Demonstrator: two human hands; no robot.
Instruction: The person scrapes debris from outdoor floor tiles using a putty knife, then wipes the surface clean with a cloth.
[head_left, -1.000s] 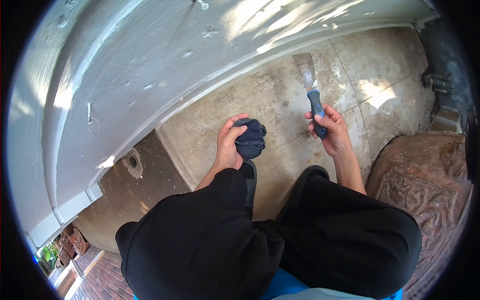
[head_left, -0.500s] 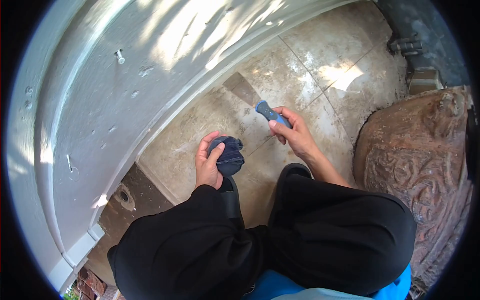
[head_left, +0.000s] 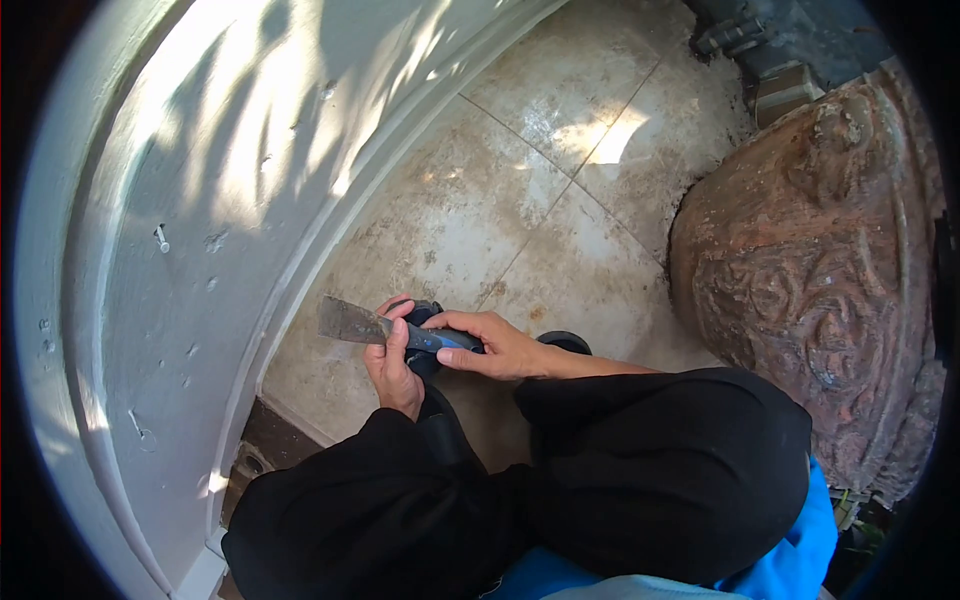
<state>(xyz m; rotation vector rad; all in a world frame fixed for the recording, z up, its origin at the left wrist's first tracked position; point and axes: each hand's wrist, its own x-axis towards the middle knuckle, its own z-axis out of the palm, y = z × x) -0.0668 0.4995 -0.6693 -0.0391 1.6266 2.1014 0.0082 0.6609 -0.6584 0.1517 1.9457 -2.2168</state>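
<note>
My right hand (head_left: 498,347) is closed round the dark grey and blue handle of a putty knife (head_left: 350,320), whose broad, dirty metal blade points left. Below the blade's neck, my left hand (head_left: 396,378) grips a folded dark cloth (head_left: 424,312), mostly covered by the tool and my fingers. The left thumb lies over the putty knife near where blade meets handle. Both hands are together above my left shoe, in front of my knees.
A grey painted wall (head_left: 240,270) with a protruding nail (head_left: 162,238) curves along the left. Stained floor tiles (head_left: 470,220) lie ahead. At right stands a large carved brown pot (head_left: 790,250), with a small box (head_left: 787,92) behind it.
My right hand has brought the putty knife down and left to the cloth in my left hand, and the blade has swung to point left. My view has shifted to the right.
</note>
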